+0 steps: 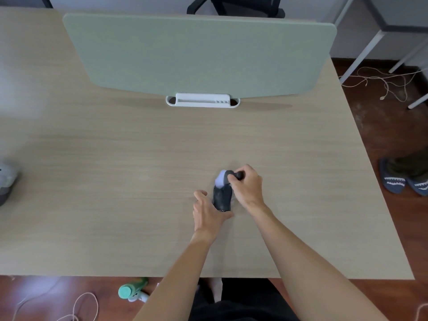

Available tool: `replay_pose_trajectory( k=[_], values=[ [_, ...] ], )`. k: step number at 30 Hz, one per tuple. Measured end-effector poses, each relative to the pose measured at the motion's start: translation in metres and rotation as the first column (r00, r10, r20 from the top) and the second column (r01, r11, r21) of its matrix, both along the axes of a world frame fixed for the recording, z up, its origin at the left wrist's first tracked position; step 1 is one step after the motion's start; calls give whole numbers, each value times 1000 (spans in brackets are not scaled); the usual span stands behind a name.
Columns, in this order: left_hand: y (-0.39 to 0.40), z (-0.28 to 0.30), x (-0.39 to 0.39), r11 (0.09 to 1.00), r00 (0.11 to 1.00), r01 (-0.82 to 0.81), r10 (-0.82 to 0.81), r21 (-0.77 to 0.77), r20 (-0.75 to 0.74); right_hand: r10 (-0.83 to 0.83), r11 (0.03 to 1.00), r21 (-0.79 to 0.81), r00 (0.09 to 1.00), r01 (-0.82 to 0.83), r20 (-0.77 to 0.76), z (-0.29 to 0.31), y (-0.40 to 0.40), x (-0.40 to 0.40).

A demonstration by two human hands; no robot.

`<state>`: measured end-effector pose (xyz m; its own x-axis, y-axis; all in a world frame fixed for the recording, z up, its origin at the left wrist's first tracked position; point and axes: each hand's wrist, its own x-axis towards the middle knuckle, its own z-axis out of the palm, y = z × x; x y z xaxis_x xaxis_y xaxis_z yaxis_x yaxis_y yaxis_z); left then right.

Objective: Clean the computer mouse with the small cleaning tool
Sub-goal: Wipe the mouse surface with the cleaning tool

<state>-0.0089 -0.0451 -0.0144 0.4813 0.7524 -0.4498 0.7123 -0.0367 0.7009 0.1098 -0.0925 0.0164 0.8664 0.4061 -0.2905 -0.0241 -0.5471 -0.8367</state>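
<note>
A dark grey computer mouse (222, 198) lies on the wooden desk (115, 170), right of centre and near the front. My left hand (206, 212) grips its left side and near end. My right hand (246, 184) is closed on a small cleaning tool (224, 177) with a dark handle and a pale, blurred brush head. The brush head rests on the far end of the mouse. The far tip of the mouse is hidden under the brush.
A grey-green divider panel (199, 54) stands across the back of the desk, with a white holder (202, 100) at its foot. A grey object (7, 179) sits at the left edge. A green bottle (132, 289) and cables lie on the floor. The desk edge runs close to my body.
</note>
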Motion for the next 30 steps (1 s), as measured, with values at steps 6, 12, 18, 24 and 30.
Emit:
replay_pose_trajectory(
  k=[6, 12, 18, 24, 30],
  values=[
    [0, 2, 1, 1000, 1000, -7, 7, -11, -15, 131, 985, -113, 991, -132, -13, -6, 8, -1],
    [0, 0, 1, 999, 1000, -27, 27, -33, -5, 6, 994, -111, 997, 3, 81, -6, -17, 6],
    [1, 2, 1, 999, 1000, -21, 21, -24, -1, -29, 1000, -14, 997, 28, -76, -9, -24, -6],
    [-1, 1, 0, 1000, 1000, -28, 28, -14, 0, -64, 998, 21, 998, 64, 9, 1, -25, -8],
    [-1, 1, 1, 1000, 1000, -21, 21, 14, -5, 88, 988, -119, 995, -94, -51, -2, -29, -16]
  ],
)
